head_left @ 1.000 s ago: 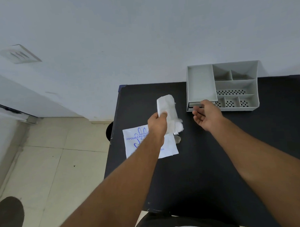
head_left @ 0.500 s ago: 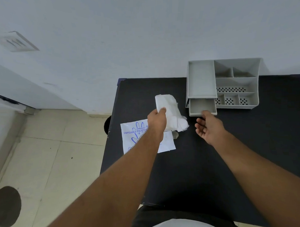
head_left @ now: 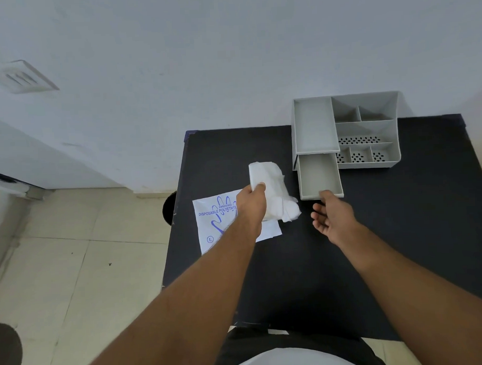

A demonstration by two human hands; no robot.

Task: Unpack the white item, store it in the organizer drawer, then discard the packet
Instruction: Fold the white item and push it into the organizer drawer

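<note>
My left hand (head_left: 252,204) grips a folded white bundle of thin gloves (head_left: 270,186) and holds it above the black table (head_left: 400,231). Under that hand lies the flat white packet (head_left: 216,224) with blue print, near the table's left edge. The grey organizer (head_left: 369,128) stands at the back of the table against the wall. Its drawer (head_left: 319,177) is pulled far out toward me and is empty. My right hand (head_left: 332,214) hovers palm up just in front of the drawer's front edge, fingers apart, one fingertip touching or nearly touching it.
The organizer has an open top tray and several small perforated compartments. A dark round object (head_left: 169,208) shows under the table's left edge. Tiled floor (head_left: 73,270) lies to the left. A white wall rises behind the table.
The drawer went from shut to pulled far out, drawn by my right hand, which moved back toward me. My left hand kept holding the white bundle in about the same place.
</note>
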